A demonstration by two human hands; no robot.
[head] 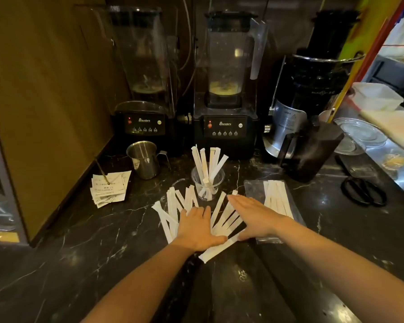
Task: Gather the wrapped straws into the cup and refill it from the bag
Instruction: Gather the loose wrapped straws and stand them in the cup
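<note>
A clear plastic cup stands on the dark marble counter with several white paper-wrapped straws upright in it. In front of the cup, several more wrapped straws lie fanned out flat on the counter. My left hand lies palm down on the left part of that fan, fingers apart. My right hand lies flat on the right part, fingers stretched toward the cup. A clear plastic bag with several wrapped straws in it lies just right of my right hand.
Behind the cup stand two black blenders and a juicer. At the left are a steel pitcher and a stack of receipts. Black scissors lie at the right, with glass dishes behind them.
</note>
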